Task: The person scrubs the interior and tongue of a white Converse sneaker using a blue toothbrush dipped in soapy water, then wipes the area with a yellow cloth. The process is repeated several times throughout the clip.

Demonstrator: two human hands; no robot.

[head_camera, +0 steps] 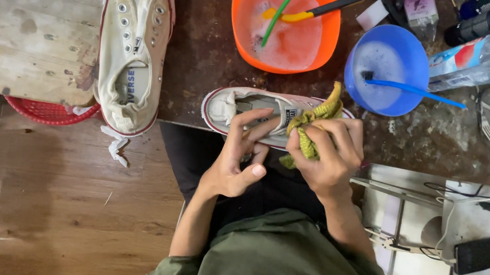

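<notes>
A white canvas sneaker (pixel 241 105) with a red-striped sole lies on its side at the table's near edge. My left hand (pixel 238 157) grips it from below, fingers spread over its side. My right hand (pixel 327 155) is bunched around a yellow-green cloth (pixel 315 116) pressed against the shoe's heel end. A second white sneaker (pixel 133 49), unlaced, lies sole down on the wooden board (pixel 33 42) to the left, with a scrap of white rag (pixel 115 145) hanging below its heel.
An orange basin (pixel 326 40) of soapy water holds a yellow-and-black brush and a green stick. A blue bowl (pixel 414 57) of foam holds a blue toothbrush. Plastic bottles (pixel 481 53) lie at right. A red basket (pixel 45 112) sits under the board. A dark phone (pixel 478 254) lies at lower right.
</notes>
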